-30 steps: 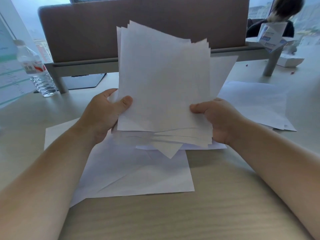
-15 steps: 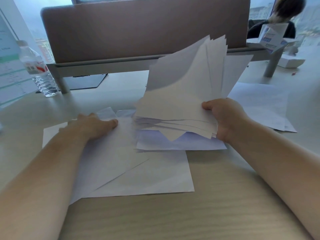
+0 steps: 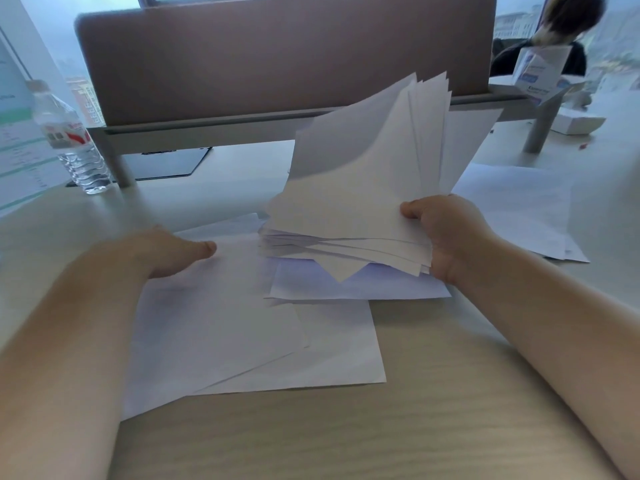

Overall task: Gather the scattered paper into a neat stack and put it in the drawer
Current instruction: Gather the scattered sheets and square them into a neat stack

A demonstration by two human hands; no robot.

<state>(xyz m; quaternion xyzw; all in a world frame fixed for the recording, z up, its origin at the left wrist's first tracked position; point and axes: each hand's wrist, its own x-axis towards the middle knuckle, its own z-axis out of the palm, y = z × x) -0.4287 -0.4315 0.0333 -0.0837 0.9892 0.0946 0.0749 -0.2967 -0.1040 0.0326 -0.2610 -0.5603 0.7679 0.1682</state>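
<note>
Paper is what I have in front of me, in three places. My right hand [image 3: 446,233] grasps a fanned bundle of sheets [image 3: 360,188] at its lower right corner, thumb on top and fingers curled beneath; the bundle tilts up and away toward the upper right of the frame, its edges splayed and uneven. My left hand [image 3: 169,251] lies flat with straight fingers on the loose sheets [image 3: 221,327] spread over the middle of the desk [image 3: 381,434], pressing down on them and clutching nothing. Those loose sheets overlap at skewed angles, and one of them lies directly under the raised bundle. More sheets [image 3: 523,209] lie flat at the right of the frame, apart from the bundle. I see no drawer from this view.

At the upper left stands a clear water bottle [image 3: 71,143] with a red and white label, just beside a leg of the brown divider panel [image 3: 277,57] that runs across the top. A dark pad [image 3: 166,162] lies under that panel. At the upper right, another person sits behind a white and blue box [image 3: 540,77], blurred.
</note>
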